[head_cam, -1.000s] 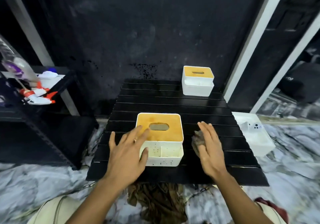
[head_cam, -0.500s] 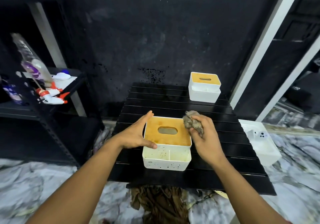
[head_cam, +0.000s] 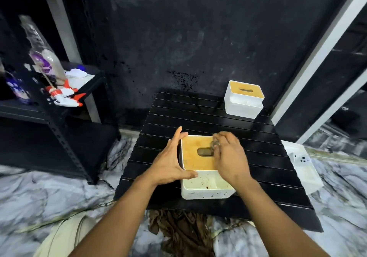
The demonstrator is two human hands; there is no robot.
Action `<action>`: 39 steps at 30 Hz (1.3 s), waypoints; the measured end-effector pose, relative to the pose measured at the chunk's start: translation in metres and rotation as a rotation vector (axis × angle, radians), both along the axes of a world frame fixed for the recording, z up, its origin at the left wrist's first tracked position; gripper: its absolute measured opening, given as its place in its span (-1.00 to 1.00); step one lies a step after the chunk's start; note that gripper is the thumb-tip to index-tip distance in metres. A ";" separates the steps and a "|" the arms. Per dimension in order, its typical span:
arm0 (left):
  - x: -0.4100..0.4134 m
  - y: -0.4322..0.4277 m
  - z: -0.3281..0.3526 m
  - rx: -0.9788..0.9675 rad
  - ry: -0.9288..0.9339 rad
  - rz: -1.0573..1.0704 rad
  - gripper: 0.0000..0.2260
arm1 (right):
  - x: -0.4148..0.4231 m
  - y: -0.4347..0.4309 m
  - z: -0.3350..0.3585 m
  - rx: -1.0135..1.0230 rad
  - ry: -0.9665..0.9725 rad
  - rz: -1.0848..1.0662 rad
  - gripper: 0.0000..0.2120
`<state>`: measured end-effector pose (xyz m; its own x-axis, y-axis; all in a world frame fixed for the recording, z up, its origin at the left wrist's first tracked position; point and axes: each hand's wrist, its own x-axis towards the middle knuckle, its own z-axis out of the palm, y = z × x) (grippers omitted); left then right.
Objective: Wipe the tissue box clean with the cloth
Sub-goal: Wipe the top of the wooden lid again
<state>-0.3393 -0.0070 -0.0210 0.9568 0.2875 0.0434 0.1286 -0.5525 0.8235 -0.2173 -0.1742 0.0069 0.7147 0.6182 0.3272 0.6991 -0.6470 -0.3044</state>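
A white tissue box (head_cam: 206,192) with an orange wooden lid and a dark slot sits near the front of the black slatted table (head_cam: 198,109). Dark specks dot its white front tray. My left hand (head_cam: 170,161) holds the box's left side, fingers straight along the edge and thumb on the front rim. My right hand (head_cam: 228,155) grips a crumpled grey cloth (head_cam: 216,141) and presses it onto the lid's right part beside the slot. The hand hides most of the cloth.
A second, clean-looking tissue box (head_cam: 244,99) stands at the table's far right corner. A black shelf (head_cam: 49,107) at left carries spray bottles (head_cam: 65,95). A white box (head_cam: 303,163) lies right of the table, and a brown rag (head_cam: 178,231) lies on the marble floor below.
My right hand picked the cloth up from the table and brought it onto the box's lid. My left hand shifted from the front corner to the box's left side.
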 end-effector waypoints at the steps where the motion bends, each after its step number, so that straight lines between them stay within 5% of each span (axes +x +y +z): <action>1: 0.003 -0.003 0.001 0.007 0.003 -0.003 0.24 | 0.002 0.003 0.000 0.028 0.015 -0.105 -0.65; 3: 0.008 -0.009 0.003 0.011 0.016 -0.010 0.24 | -0.010 0.020 0.003 0.048 0.072 -0.066 -0.62; 7: 0.006 -0.008 0.000 -0.011 0.023 -0.017 0.28 | -0.026 0.033 0.006 0.064 0.230 0.404 -0.57; 12: 0.005 -0.013 0.002 -0.004 0.007 -0.003 0.28 | 0.004 0.033 0.008 0.170 0.177 -0.210 -0.74; 16: 0.006 -0.018 -0.004 -0.089 -0.015 0.021 0.31 | -0.021 0.047 0.005 0.111 0.256 0.268 -0.60; 21: 0.005 -0.018 -0.008 -0.135 -0.048 0.061 0.29 | -0.006 0.003 0.016 0.080 0.365 0.451 -0.63; 25: 0.004 -0.017 -0.007 -0.126 -0.037 0.070 0.27 | 0.022 -0.037 0.007 0.062 0.103 0.213 -0.64; 29: 0.010 -0.025 -0.003 -0.102 -0.009 0.044 0.25 | 0.022 -0.014 0.001 0.133 0.072 -0.072 -0.66; 33: 0.010 -0.027 -0.002 -0.131 -0.014 0.037 0.30 | -0.016 0.029 0.011 0.117 0.326 0.279 -0.59; 39: 0.005 -0.027 -0.004 -0.143 -0.050 0.063 0.27 | -0.028 -0.004 0.017 0.047 0.351 0.587 -0.66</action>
<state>-0.3340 -0.0341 -0.0250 0.9342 0.3539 0.0447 0.1164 -0.4208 0.8997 -0.2448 -0.1778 0.0235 0.3337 0.9266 0.1733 0.7847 -0.1712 -0.5957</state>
